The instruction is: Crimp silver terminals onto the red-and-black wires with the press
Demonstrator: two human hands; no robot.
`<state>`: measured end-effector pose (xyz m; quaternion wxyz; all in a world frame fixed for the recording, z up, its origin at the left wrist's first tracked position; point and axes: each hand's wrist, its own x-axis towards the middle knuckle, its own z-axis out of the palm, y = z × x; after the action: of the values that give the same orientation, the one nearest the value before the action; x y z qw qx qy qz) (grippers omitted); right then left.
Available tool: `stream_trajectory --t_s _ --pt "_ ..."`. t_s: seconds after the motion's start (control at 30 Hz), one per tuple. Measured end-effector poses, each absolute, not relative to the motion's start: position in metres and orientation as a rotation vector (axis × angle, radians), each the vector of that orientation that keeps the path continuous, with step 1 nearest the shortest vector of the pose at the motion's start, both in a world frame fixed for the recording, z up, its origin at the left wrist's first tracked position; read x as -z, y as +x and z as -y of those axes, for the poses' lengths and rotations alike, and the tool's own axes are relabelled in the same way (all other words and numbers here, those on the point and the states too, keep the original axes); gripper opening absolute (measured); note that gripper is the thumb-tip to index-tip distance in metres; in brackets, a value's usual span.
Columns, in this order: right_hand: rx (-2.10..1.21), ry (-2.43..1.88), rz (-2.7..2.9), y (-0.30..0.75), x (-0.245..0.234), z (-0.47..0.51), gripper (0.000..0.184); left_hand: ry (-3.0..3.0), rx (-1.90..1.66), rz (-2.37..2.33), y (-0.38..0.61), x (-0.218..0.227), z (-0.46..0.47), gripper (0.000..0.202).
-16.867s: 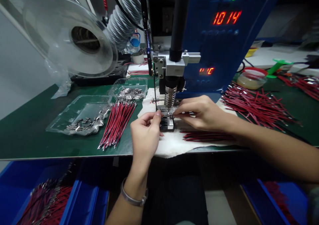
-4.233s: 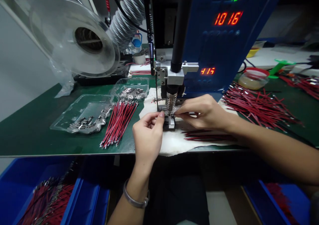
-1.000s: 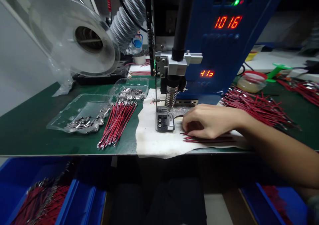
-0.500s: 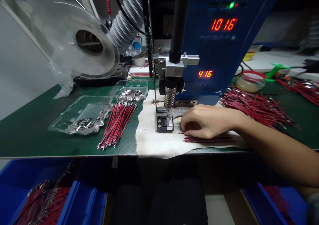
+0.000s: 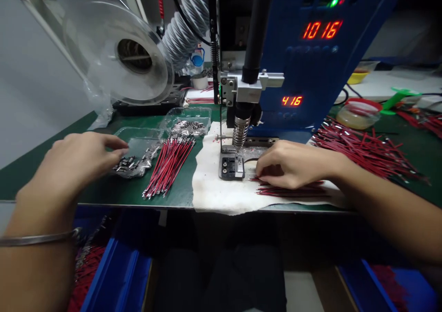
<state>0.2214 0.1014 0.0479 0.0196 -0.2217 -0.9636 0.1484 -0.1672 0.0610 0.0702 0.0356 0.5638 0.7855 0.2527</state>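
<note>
My left hand hangs over the near left part of a clear plastic tray. Its thumb and index finger are apart, with nothing seen between them; the other fingers are hidden. Small metal cylinders lie in that tray just below the fingertips. On the white cloth, my right hand is closed in a pinch on a red wire, whose end pokes out left of the fingers. More red wires lie beneath this hand. Left of it stands the small metal fixture under the machine's spring-loaded head.
A bundle of red wires with metal ends lies between the trays and the cloth. A second tray holds more metal parts. A large wire pile and a red-lidded jar sit right of the blue machine. Blue bins stand below the table edge.
My left hand has come into view from the left and now reaches over the clear tray. The right hand keeps nearly the same place by the fixture. The view has shifted slightly.
</note>
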Motion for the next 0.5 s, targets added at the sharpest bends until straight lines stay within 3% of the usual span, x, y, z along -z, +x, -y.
stream_trajectory --t_s 0.1,0.23,0.4,0.5 --pt "-0.482 -0.636 2.977 0.222 -0.048 -0.102 0.018 1.916 -0.356 -2.531 -0.173 -0.065 -0.075 0.028" --pt "-0.503 -0.638 2.945 0.223 -0.049 -0.102 0.016 2.052 -0.181 -2.388 -0.181 -0.056 -0.081 0.036" --pt "-0.537 -0.618 2.881 0.225 -0.048 -0.105 0.015 1.98 -0.291 -2.569 -0.197 -0.04 -0.095 0.018" --pt "-0.547 -0.623 2.854 0.226 -0.047 -0.107 0.014 1.999 -0.579 -2.585 -0.187 -0.043 -0.093 0.017"
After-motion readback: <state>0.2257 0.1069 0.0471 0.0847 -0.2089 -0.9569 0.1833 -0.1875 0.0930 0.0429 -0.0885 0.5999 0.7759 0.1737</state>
